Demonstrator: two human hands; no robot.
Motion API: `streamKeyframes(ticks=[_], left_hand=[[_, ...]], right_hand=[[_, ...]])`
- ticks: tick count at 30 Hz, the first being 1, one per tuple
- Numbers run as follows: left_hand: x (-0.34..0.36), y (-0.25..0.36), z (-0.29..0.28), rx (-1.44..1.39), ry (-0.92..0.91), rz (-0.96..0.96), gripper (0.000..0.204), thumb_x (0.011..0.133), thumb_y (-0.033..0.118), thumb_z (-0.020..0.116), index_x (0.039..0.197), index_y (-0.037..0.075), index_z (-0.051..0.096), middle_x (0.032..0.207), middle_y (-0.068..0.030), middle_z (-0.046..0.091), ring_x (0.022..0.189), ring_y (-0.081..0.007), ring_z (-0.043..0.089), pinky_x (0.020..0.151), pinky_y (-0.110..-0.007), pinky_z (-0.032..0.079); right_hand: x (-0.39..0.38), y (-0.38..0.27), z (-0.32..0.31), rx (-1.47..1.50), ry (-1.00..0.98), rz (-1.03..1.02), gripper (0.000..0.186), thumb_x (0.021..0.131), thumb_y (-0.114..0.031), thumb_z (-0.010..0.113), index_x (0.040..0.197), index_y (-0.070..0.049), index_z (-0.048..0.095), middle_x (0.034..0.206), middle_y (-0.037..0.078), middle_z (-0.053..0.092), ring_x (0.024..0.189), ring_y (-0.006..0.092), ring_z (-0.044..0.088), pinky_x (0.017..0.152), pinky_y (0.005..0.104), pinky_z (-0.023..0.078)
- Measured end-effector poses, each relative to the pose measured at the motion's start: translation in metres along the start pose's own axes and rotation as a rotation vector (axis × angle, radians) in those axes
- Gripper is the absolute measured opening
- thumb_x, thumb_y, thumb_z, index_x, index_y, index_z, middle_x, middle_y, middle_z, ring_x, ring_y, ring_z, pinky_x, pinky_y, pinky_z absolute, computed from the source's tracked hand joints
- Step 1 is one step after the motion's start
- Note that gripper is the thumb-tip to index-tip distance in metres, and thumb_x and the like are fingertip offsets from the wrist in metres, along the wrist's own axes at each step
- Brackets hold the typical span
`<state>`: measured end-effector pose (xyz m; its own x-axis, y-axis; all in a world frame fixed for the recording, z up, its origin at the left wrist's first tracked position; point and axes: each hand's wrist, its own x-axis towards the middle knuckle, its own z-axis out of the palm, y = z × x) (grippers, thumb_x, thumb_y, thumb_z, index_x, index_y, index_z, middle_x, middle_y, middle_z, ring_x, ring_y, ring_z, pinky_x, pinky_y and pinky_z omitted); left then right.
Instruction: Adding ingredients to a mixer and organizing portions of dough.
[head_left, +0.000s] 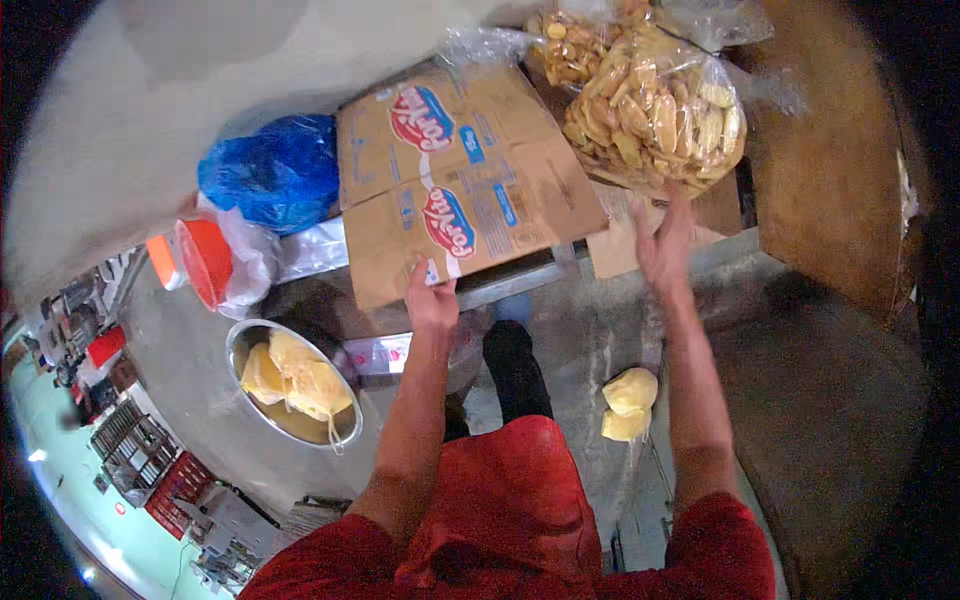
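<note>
My left hand [433, 303] grips the near edge of a flattened brown cardboard box [385, 215] with red and blue print, thumb on top. The cardboard lies tilted across the work table. My right hand [664, 252] is stretched forward, thumb apart from the fingers, at the near side of a clear plastic bag [655, 115] full of yellowish-brown sliced pieces. Its fingertips are blurred, and whether they touch the bag is hard to tell. A smaller brown cardboard piece [612, 250] lies beneath that hand.
Left of the cardboard are a blue plastic bag [272, 172] and an orange-red container [204, 264]. Lower left stands a metal bowl [350, 428] holding yellowish bundles. Two pale yellow lumps [629, 404] lie near my right forearm. Another clear filled bag [572, 48] sits at the back.
</note>
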<state>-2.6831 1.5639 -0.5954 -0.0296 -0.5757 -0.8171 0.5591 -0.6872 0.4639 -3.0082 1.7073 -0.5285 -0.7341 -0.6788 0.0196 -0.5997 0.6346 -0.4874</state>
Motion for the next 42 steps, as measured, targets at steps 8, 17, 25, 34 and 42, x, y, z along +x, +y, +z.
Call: streamKeyframes(ticks=[8,17,25,34,42], left_hand=[[-0.189,0.125,-0.059,0.474,0.025,0.266,0.032,0.086,0.018,0.067,0.115,0.01,0.057,0.1,-0.003,0.062,0.089,-0.0143,0.061,0.071,-0.029,0.049],[-0.348,0.322,-0.118,1.02,-0.285,0.827,0.028,0.088,0.021,0.067,0.107,0.001,0.063,0.094,-0.0028,0.065,0.083,-0.0118,0.057,0.076,-0.029,0.046],[-0.453,0.397,-0.218,1.045,-0.584,0.914,0.031,0.084,0.012,0.071,0.11,-0.002,0.063,0.098,-0.0046,0.067,0.089,-0.0101,0.059,0.082,-0.027,0.047],[-0.516,0.399,-0.284,1.384,-0.77,0.923,0.022,0.079,0.01,0.073,0.097,-0.001,0.067,0.082,-0.0046,0.069,0.077,-0.0121,0.062,0.069,-0.029,0.05],[-0.533,0.373,-0.318,1.14,-0.975,0.513,0.02,0.083,0.009,0.068,0.1,-0.001,0.064,0.082,-0.0072,0.067,0.066,-0.0147,0.064,0.061,-0.03,0.055]], right_hand=[[-0.145,-0.072,-0.023,0.242,-0.375,0.334,0.072,0.083,-0.036,0.065,0.132,0.009,0.038,0.127,0.03,0.047,0.118,0.042,0.046,0.102,0.0453,0.036],[-0.17,-0.286,-0.172,0.269,-0.018,-0.344,0.061,0.086,-0.03,0.062,0.134,0.001,0.039,0.134,0.023,0.043,0.122,0.0389,0.043,0.102,0.0463,0.036],[-0.354,-0.336,-0.23,0.29,0.071,-0.454,0.039,0.096,-0.026,0.043,0.122,0.001,0.053,0.119,0.023,0.056,0.114,0.0402,0.05,0.1,0.0459,0.037],[-0.549,-0.311,-0.28,0.295,-0.422,-0.166,0.03,0.089,-0.024,0.053,0.108,-0.004,0.066,0.101,0.015,0.066,0.097,0.0306,0.061,0.088,0.0398,0.045],[-0.657,-0.32,-0.34,0.118,-0.114,-0.505,0.026,0.084,-0.029,0.065,0.103,-0.011,0.07,0.114,0.009,0.06,0.109,0.0281,0.054,0.095,0.0451,0.038]])
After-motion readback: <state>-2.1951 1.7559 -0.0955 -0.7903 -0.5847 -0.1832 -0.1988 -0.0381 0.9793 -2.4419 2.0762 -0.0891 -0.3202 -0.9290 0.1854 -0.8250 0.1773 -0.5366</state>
